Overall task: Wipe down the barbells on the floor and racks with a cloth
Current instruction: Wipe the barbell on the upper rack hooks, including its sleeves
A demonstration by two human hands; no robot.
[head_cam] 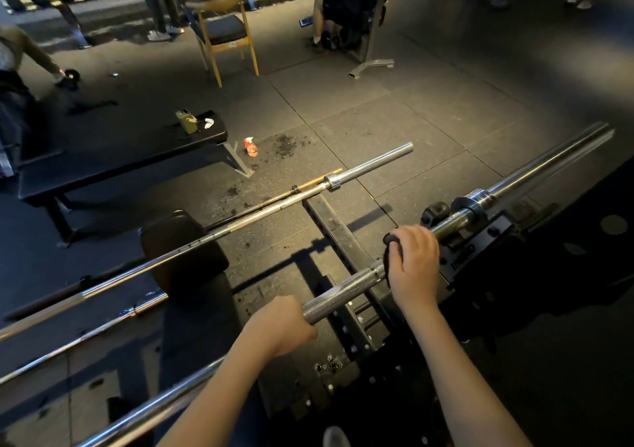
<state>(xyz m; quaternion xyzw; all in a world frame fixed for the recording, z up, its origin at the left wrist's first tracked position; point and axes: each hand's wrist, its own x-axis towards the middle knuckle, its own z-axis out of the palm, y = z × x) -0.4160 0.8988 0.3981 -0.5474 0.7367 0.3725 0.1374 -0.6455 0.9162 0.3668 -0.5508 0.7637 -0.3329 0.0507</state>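
Four bars in sight. One barbell point(343, 290) sits up on the black rack point(497, 251) at the near right, running from the near left corner out to the far right. A long silver barbell point(274, 206) stretches across the middle and passes over a black pad, with a thin brass-coloured bar point(315, 182) tucked just beside it on its far side. A fourth bar point(85, 338) lies low at the near left.

Two hands and one cloth, all on the racked barbell. Its shaft shines chrome, with a cross-hatched grip section showing between the hands, then a duller, yellowish stretch before the collar and a long smooth sleeve.

The left hand point(284, 323) is a closed fist wrapped round the shaft, at the near end of that rough patch. The right hand point(413, 261) sits farther along to the right, fingers curled over the top of the bar and clamping the dark cloth point(391, 240) against it. The cloth bunches out on the left side of the knuckles, hugging the metal, just short of the rack's hook.

Farther off, one orange spray bottle point(250, 147) stands on the rubber floor point(394, 130), beside a low black padded counter point(113, 168) carrying a small yellowish box point(187, 121). One wooden chair point(223, 31) stands beyond.
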